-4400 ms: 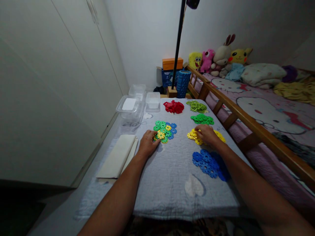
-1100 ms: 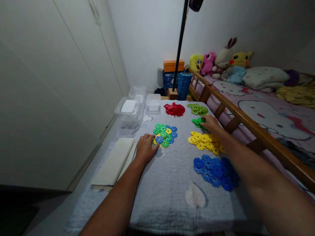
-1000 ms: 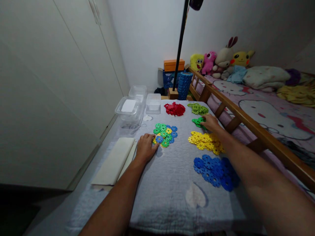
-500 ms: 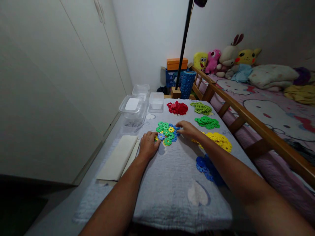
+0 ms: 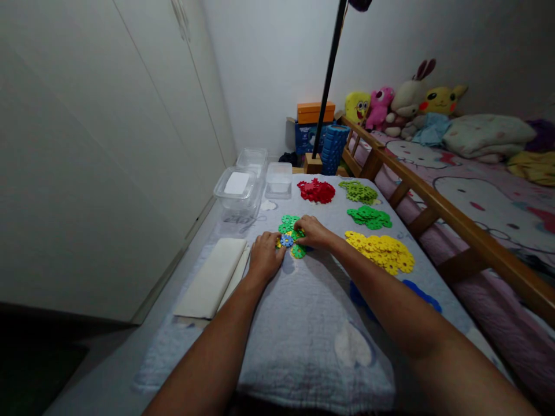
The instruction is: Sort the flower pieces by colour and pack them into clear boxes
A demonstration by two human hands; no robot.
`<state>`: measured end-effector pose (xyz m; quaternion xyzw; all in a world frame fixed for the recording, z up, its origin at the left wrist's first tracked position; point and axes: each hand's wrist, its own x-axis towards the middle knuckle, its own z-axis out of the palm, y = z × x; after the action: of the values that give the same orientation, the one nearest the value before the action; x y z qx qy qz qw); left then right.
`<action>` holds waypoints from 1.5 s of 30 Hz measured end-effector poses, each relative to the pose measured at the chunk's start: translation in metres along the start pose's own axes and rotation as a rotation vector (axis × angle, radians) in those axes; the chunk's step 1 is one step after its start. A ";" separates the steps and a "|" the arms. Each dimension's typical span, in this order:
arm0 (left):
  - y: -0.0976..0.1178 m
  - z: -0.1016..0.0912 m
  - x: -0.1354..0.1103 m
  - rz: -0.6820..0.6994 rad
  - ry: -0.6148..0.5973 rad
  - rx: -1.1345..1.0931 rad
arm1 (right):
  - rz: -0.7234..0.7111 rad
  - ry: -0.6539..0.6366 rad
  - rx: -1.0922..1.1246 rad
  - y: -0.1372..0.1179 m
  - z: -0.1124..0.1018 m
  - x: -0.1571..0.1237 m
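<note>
A mixed cluster of green, yellow and blue flower-shaped plastic discs (image 5: 288, 223) lies on the cloth between my hands. At its left edge, my left hand (image 5: 264, 255) has thumb and fingertips closed around a disc, beside a light-blue flower disc (image 5: 287, 240). My right hand (image 5: 315, 233) reaches over the right side with curled fingers pinched on a green disc, hiding much of that side. Sorted discs lie to the right: a yellow pile (image 5: 381, 251), a green pile (image 5: 369, 217), a lime pile (image 5: 358, 192) and a blue pile (image 5: 421, 296) partly behind my right forearm. A red pile (image 5: 316, 190) sits farther back.
Clear plastic boxes (image 5: 236, 188) stand at the back left of the cloth-covered table (image 5: 299, 341). A folded beige cloth (image 5: 212, 277) lies near my left forearm. A wooden bed rail (image 5: 427, 202) runs along the right, and a black pole (image 5: 329, 75) rises behind.
My right hand has moved left from the cluster's right edge onto its discs, covering the blue ones there. My left hand stays at the left edge. The view has shifted slightly.
</note>
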<state>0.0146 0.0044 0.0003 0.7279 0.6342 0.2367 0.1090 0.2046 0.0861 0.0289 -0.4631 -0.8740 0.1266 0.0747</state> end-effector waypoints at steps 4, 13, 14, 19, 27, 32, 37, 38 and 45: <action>0.001 -0.001 -0.001 0.012 -0.009 -0.003 | -0.014 0.040 0.033 0.003 -0.002 -0.002; 0.012 -0.007 -0.008 0.018 -0.090 0.059 | 0.196 0.273 0.012 0.097 -0.039 -0.030; 0.013 -0.006 -0.009 0.014 -0.086 0.064 | 0.257 0.309 0.004 0.113 -0.043 -0.036; 0.014 -0.001 -0.010 -0.015 -0.069 0.105 | 0.500 0.421 -0.010 0.176 -0.055 -0.069; 0.012 0.004 -0.010 0.002 -0.009 0.125 | 0.650 0.483 0.064 0.219 -0.064 -0.091; 0.011 0.004 -0.010 0.000 -0.003 0.112 | 0.691 0.451 0.096 0.222 -0.064 -0.091; 0.011 0.003 -0.009 0.008 -0.013 0.108 | 0.681 0.519 0.106 0.214 -0.065 -0.090; 0.012 0.003 -0.009 0.009 -0.014 0.108 | 0.685 0.538 0.097 0.210 -0.066 -0.089; 0.012 0.002 -0.009 0.004 -0.025 0.094 | 0.505 0.538 0.060 0.143 -0.066 -0.054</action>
<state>0.0257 -0.0062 0.0023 0.7364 0.6417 0.1981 0.0821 0.3644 0.1288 0.0494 -0.6786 -0.6771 0.0402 0.2819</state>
